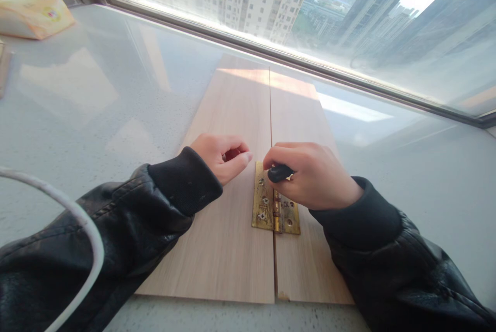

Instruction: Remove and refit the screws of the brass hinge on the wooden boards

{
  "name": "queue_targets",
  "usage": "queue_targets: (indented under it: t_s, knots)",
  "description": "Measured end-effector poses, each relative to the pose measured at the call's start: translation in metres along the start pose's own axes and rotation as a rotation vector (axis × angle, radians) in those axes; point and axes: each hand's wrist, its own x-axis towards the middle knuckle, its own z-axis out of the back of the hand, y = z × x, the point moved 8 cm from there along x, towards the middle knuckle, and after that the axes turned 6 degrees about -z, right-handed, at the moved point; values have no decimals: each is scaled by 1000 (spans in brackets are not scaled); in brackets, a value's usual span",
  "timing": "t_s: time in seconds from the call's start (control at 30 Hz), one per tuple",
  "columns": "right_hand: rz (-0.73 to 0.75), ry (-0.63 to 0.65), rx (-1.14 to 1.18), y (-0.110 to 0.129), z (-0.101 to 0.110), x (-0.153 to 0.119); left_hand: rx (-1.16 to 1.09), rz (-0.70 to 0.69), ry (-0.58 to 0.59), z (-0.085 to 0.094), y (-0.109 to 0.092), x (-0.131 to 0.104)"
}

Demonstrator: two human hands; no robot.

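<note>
Two pale wooden boards, a left one and a right one, lie side by side with a narrow gap between them. A worn brass hinge spans the gap, with screws in its left leaf. My right hand is closed around a black handle over the hinge's upper part; the rest of that tool is hidden. Just left of the hinge, my left hand is over the left board, its thumb and fingertips pressed together. Whether anything small is between them cannot be made out.
The boards rest on a glossy speckled white surface below a window frame. A yellowish packet is at the far left. A white cable loops in front of my left sleeve.
</note>
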Motion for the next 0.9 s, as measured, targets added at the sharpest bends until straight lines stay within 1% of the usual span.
queue_targets:
  t_s: [0.1, 0.17, 0.3, 0.4, 0.5, 0.6, 0.77, 0.9]
  knots:
    - [15, -53, 98, -3, 7, 1, -2, -8, -6, 0, 0, 0]
    - [-31, -124, 160, -14, 14, 2, -5, -5, -8, 0, 0, 0]
    - [-232, -253, 227, -51, 24, 1, -7, 4, -5, 0, 2, 0]
    - [-344, -283, 227, -77, 19, 1, -9, -5, -10, 0, 3, 0]
    - [-404, -258, 207, -95, 8, 2, -8, -17, -18, 0, 3, 1]
    - [-452, -187, 171, -104, -3, 4, -2, -20, -17, 0, 3, 1]
    - [-501, -67, 126, -104, -12, 2, -8, -14, -16, -1, 3, 0]
    - [-495, -45, 129, -101, -11, 3, -16, -19, -18, -1, 4, 0]
